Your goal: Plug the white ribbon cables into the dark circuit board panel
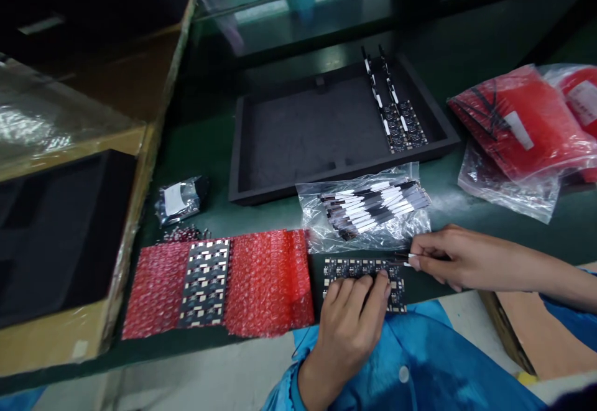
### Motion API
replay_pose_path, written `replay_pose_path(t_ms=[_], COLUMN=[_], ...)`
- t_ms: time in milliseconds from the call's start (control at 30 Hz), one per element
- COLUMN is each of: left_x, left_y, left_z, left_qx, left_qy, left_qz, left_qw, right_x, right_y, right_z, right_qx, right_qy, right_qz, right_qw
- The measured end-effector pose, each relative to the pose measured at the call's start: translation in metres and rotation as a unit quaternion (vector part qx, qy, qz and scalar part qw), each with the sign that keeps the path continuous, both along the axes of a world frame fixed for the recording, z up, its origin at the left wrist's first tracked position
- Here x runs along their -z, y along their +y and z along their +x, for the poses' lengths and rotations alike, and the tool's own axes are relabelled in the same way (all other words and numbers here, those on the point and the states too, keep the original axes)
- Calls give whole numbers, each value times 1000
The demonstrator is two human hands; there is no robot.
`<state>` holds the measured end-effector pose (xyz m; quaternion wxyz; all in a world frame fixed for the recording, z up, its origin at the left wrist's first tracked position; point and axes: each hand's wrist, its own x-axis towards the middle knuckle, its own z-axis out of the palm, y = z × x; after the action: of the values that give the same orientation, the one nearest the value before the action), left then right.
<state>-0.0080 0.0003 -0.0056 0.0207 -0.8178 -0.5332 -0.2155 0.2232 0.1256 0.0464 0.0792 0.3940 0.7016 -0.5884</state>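
Observation:
A black circuit board panel (pixel 396 296) with rows of small parts lies at the bench's front edge. My left hand (pixel 352 321) rests on it with extended fingers bent down onto its surface, holding nothing. At the panel's upper right corner, my right hand (pixel 450 258) pinches a thin black-and-white cable (pixel 402 257), whose dark tip reaches the panel's edge. Just above both hands is a clear plastic bag (pixel 312 212) with a bundle of similar black-and-white cables (pixel 373 206). Whether the cable tip touches the board is too small to tell.
Behind the bag stands a black foam tray (pixel 298 131) holding board panels with cables (pixel 401 125) at its right. Red bubble wrap (pixel 265 280) with another board panel (pixel 205 283) lies left. A silver bag (pixel 180 199) is behind it; red packages (pixel 527 125) lie right.

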Motion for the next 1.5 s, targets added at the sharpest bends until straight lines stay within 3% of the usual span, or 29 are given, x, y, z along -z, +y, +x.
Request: replay_pose_path(t_ms=[300,767,1500], left_x=[-7,-1,-3], left_y=[1,1,3], left_z=[4,3,5], left_qx=[17,29,5], left_qy=[27,30,19], left_qz=[12,9,-4], left_qw=[999,999,1000], right_x=[5,6,10], right_y=[-4,-3,-1], right_z=[3,2,0], right_qx=[10,7,2], right_qy=[0,4,-8], right_qz=[-3,-14,-10], right_qw=[1000,1000,1000])
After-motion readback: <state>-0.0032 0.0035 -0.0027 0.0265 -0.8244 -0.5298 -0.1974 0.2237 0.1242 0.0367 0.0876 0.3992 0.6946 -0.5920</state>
